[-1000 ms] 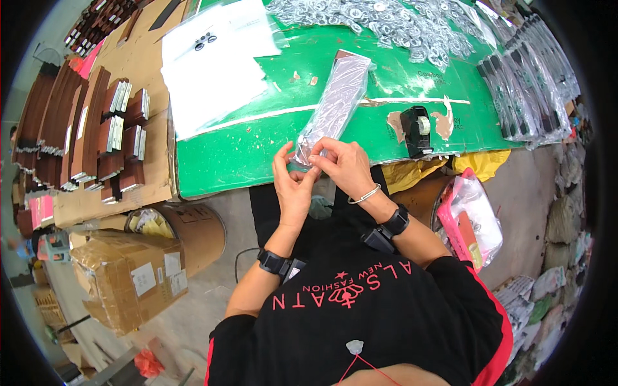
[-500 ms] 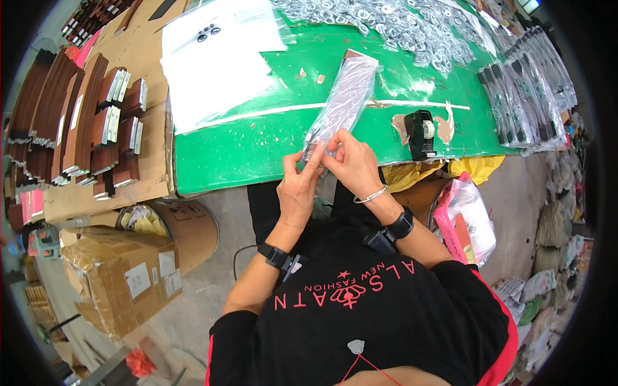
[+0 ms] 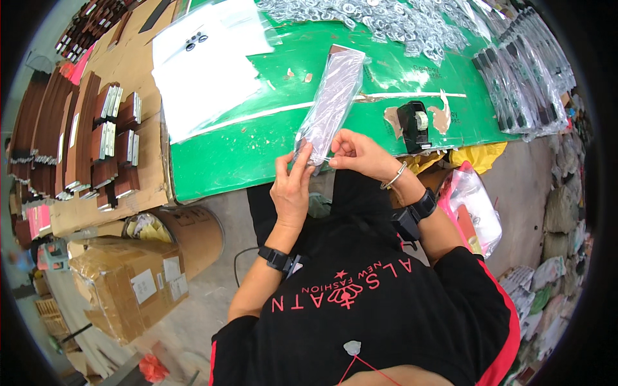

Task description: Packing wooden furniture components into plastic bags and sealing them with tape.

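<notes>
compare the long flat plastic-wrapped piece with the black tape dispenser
The long flat brownish piece is wrapped in clear plastic; the black tape dispenser is unwrapped. The piece is long, the dispenser compact. The left hand holds the piece; the dispenser stands untouched. Both are at the green table.

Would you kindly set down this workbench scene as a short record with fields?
Surface: green tabletop
Main item: long plastic-wrapped panel, lying slantwise
Left grip: holding the panel's near end
Right grip: curled beside that end; whether it pinches anything is hard to tell
Right of panel: black tape dispenser, near the table edge
Upper left: white sheets bearing small dark parts
Top: heap of small wrapped rings
Far right: group of wrapped pieces
Far left: stacked brown pieces on cardboard
</notes>
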Action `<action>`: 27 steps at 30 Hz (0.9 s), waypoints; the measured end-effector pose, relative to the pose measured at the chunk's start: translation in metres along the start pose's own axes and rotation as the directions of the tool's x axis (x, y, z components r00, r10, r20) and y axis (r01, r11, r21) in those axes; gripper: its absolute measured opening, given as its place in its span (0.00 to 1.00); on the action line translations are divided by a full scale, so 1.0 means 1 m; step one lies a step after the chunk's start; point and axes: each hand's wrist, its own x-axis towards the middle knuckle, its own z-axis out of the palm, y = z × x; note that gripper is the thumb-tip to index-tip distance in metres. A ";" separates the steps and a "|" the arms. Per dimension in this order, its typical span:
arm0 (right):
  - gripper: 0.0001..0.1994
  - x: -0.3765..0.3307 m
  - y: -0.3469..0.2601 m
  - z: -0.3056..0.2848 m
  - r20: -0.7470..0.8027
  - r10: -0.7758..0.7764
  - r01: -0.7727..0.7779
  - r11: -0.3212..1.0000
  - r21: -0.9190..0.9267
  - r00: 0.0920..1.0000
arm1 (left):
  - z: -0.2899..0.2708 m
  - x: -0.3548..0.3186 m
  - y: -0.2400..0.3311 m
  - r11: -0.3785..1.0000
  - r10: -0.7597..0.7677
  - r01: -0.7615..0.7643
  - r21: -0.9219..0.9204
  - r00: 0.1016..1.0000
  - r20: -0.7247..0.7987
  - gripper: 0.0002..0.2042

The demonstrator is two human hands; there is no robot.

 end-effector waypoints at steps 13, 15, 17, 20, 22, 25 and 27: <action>0.14 0.005 0.016 0.015 -0.226 -0.454 0.280 0.797 -0.535 0.862 | -0.006 0.005 0.005 0.995 -0.032 0.035 -0.097 0.999 0.028 0.21; 0.15 0.009 0.014 0.007 -0.093 -0.604 0.378 0.604 -0.701 0.792 | -0.009 0.007 0.006 0.995 -0.020 0.024 -0.098 0.999 0.040 0.21; 0.15 0.010 0.014 0.006 -0.087 -0.629 0.406 0.595 -0.694 0.773 | -0.011 0.008 0.008 0.988 -0.081 0.091 -0.126 0.993 0.082 0.20; 0.14 0.010 0.022 0.008 -0.054 -0.654 0.445 0.571 -0.690 0.755 | -0.010 0.006 0.007 0.993 -0.064 0.069 -0.098 0.996 0.056 0.20; 0.13 0.008 0.023 0.015 -0.086 -0.681 0.416 0.537 -0.734 0.728 | -0.011 0.003 0.005 0.995 -0.037 0.043 -0.092 0.998 0.057 0.20; 0.12 -0.008 0.015 0.015 -0.108 -0.626 0.355 0.567 -0.744 0.773 | -0.019 0.002 0.012 0.994 -0.075 0.084 -0.071 0.989 0.124 0.22; 0.13 -0.030 0.006 0.006 -0.195 -0.615 0.274 0.583 -0.764 0.764 | -0.031 0.009 0.020 0.992 -0.124 0.118 0.040 0.966 0.227 0.23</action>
